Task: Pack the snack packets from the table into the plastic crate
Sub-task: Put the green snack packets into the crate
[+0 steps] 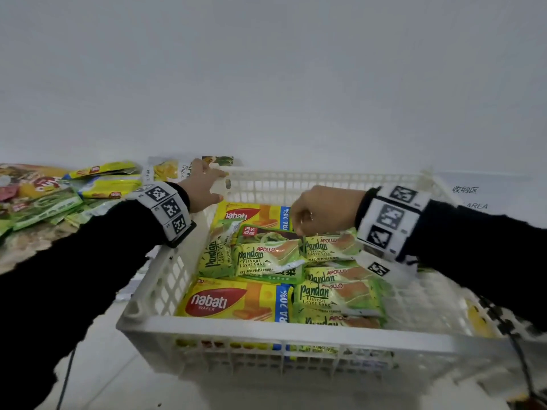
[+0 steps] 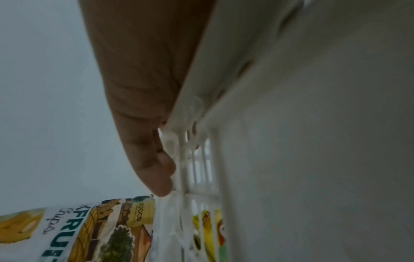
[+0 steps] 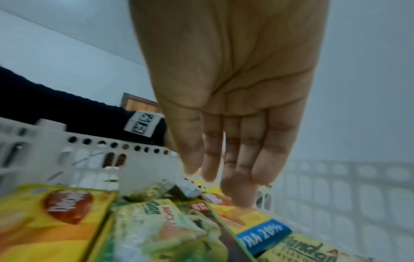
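Note:
The white plastic crate [image 1: 284,332] holds two yellow Nabati wafer packets [image 1: 231,303] and several green Pandan cake packets [image 1: 266,258]. My left hand [image 1: 204,184] grips the crate's far left corner, thumb inside the wall and fingers over the rim. In the left wrist view the left hand [image 2: 156,124] lies along the crate rim [image 2: 224,88]. My right hand [image 1: 322,211] hovers inside the crate above a Pandan packet [image 1: 331,245]. The right wrist view shows the right hand [image 3: 224,177] with straight fingers holding nothing, its fingertips [image 3: 244,202] down near the far Nabati packet [image 3: 246,219].
More snack packets [image 1: 44,202] lie heaped on the table left of the crate. A jackfruit chips bag [image 1: 168,170] lies just beyond the left hand. A printed area label [image 1: 470,199] sits to the right, and a dark cable [image 1: 521,365] runs by the crate's right side.

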